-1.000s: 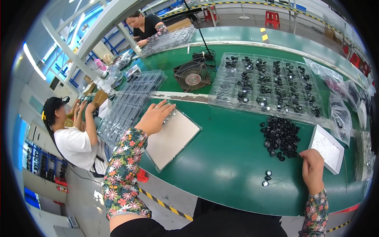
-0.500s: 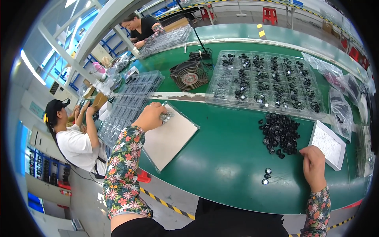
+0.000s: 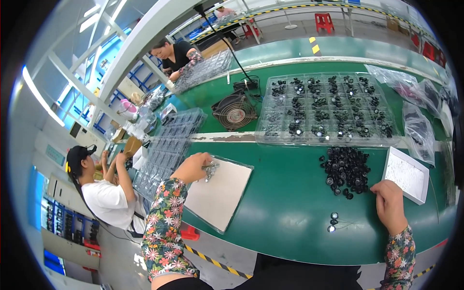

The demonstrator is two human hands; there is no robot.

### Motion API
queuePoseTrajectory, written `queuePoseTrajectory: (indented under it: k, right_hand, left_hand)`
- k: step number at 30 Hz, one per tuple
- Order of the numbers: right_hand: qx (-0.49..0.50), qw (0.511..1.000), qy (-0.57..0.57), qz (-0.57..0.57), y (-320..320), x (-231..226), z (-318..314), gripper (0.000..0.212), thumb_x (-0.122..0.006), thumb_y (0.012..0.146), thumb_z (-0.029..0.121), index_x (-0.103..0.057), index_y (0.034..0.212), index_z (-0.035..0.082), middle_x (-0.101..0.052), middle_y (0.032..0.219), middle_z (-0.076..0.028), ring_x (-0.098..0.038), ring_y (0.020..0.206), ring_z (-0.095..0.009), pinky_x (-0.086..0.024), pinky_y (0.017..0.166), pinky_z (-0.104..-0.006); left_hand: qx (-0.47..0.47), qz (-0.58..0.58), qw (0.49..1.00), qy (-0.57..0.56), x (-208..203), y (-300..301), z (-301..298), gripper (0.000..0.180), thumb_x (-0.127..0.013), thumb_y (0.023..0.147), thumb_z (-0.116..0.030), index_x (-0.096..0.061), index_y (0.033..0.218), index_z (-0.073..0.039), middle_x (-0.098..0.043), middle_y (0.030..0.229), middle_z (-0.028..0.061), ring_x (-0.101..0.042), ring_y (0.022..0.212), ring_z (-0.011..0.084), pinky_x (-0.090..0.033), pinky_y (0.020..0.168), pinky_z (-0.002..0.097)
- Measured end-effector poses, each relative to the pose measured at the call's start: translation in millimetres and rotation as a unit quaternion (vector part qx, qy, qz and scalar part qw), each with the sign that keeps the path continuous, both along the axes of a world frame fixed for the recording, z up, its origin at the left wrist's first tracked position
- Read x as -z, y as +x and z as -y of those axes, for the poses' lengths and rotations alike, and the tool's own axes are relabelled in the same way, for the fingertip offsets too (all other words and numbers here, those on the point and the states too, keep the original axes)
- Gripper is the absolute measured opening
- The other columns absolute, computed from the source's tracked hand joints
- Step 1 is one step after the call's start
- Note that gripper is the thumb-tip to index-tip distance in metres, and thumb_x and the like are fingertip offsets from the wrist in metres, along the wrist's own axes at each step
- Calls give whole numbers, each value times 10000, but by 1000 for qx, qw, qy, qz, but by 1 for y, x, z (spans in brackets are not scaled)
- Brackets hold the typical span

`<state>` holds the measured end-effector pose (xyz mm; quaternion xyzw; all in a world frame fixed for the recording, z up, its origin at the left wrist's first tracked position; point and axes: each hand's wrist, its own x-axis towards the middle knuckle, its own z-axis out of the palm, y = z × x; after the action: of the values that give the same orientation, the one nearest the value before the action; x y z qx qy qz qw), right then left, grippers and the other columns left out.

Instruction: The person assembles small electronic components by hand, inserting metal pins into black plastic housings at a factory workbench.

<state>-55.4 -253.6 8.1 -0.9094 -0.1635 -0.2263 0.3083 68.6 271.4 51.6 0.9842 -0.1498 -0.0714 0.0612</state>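
Note:
My left hand [image 3: 193,167] is over the far left part of a beige rectangular board [image 3: 220,195] with a clear edge. Its fingers are curled against a cluster of small clear, shiny pieces [image 3: 211,170]. On the right, my right hand [image 3: 390,203] is closed, thumb and forefinger together beside a shallow white box [image 3: 406,175]; whatever is between the fingertips is too small to make out. A heap of small black round parts [image 3: 344,169] lies to the left of that hand. Nearer to me are a few separate black parts with shiny faces [image 3: 333,222].
A clear compartment tray [image 3: 328,108] of black parts stands behind the heap. Another clear tray [image 3: 169,145] is at the left, near a black fan [image 3: 235,111]. Plastic bags [image 3: 418,130] lie far right. Two co-workers [image 3: 108,193] [image 3: 176,55] sit at the left and far left.
The whole view has shifted, so the table and board appear lower. Both hands keep nearly the same places relative to the board and the white box.

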Motion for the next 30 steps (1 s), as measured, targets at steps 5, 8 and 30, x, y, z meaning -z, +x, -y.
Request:
queuePoseTrajectory:
  k: [5,8,30]
  right_hand:
    - [1,1000,-6,3,0,1,0,143,-517,698,-101,-581,785,-6,-569,743,-149,-562,710,-334,-453,639,-391]
    - [2,1000,-9,4,0,1,1,140,-519,697,-97,-580,783,-5,-565,730,-146,-562,705,-336,-453,633,-394]
    - [-12,999,3,-31,1,5,6,154,-529,702,-105,-583,808,-8,-575,736,-138,-576,709,-323,-470,646,-392]
  left_hand:
    - [-59,-39,997,-31,2,-1,-8,309,-594,692,-19,-569,1000,-24,-617,876,157,-602,845,318,-480,751,373]
    - [-56,-55,995,-65,6,1,-20,227,-625,700,-37,-599,923,0,-612,843,148,-610,803,294,-484,734,348]
    - [-51,92,989,-104,28,-35,-17,50,-552,834,-28,-544,877,-3,-568,840,167,-564,775,339,-456,699,378]
